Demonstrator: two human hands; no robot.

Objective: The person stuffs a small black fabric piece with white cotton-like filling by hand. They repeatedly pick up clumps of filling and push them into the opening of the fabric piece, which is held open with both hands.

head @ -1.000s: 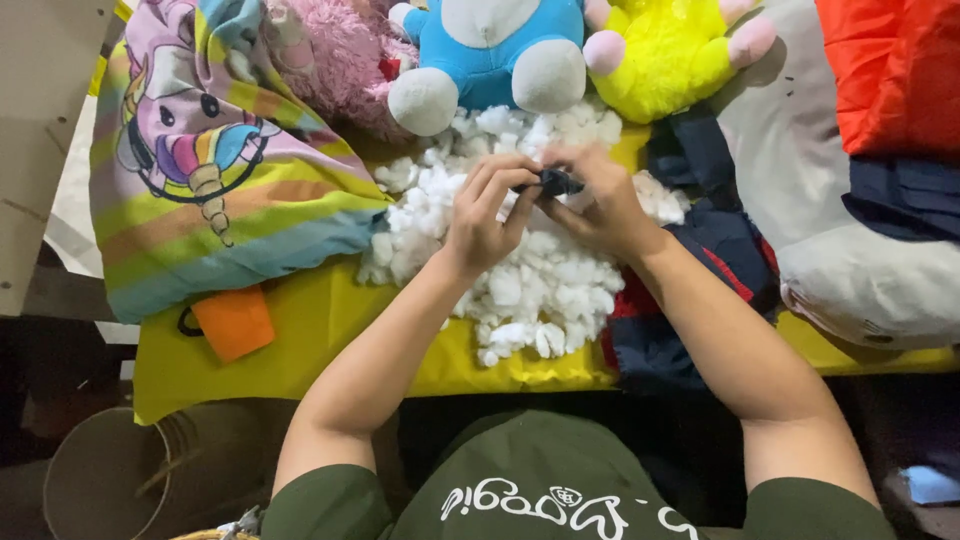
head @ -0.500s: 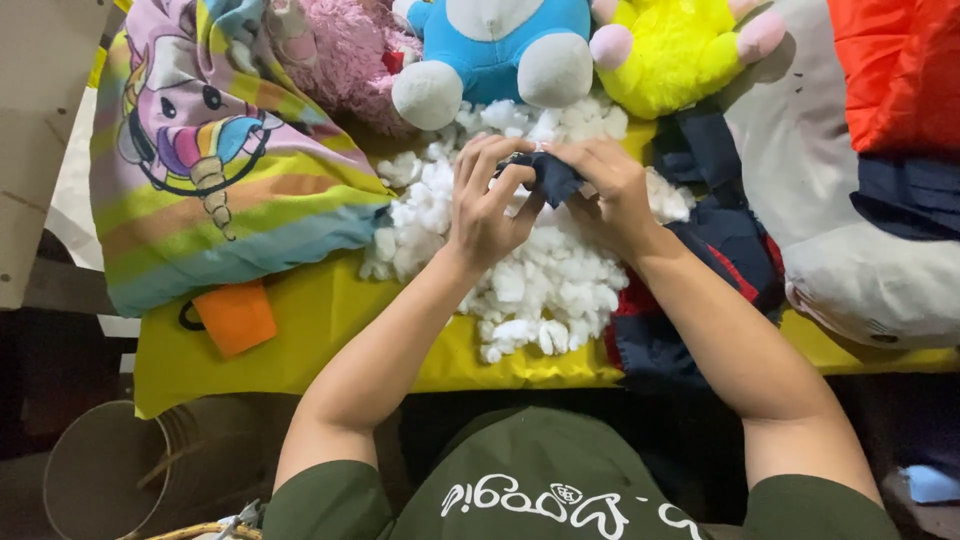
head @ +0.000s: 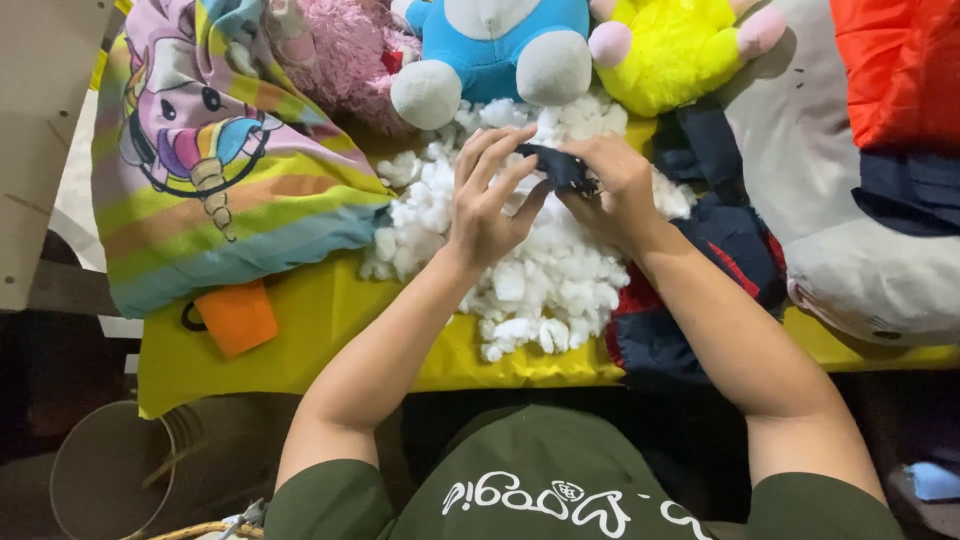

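Both hands work over a heap of white stuffing fibre (head: 530, 270) that lies on a yellow cloth (head: 330, 340) covering the near part of the work surface. The left hand (head: 490, 205) sits above the middle of the heap, fingers (head: 500, 160) spread and curved, with the fingertips closed lightly on the left edge of a small piece of dark navy fabric (head: 560, 165). The right hand (head: 620, 195) closes round the same fabric from the right, thumb and fingers pinched on it, so the piece is held between the two hands just above the far part of the heap. Holding it there keeps the fabric directly over the fibre supply, within reach of both hands. How tightly either hand clamps the fabric cannot be told. The rest of the dark navy and red garment-like cloth (head: 700, 290) trails from under the right wrist toward the near right, touching the heap. At the far edge, a blue and white plush toy (head: 500, 50) and a yellow plush toy (head: 670, 50) stand just beyond the fibre, with a pink plush (head: 340, 60) to their left. A striped unicorn-print cushion (head: 210, 180) lies to the left, and an orange pad (head: 235, 318) lies near it on the yellow cloth.
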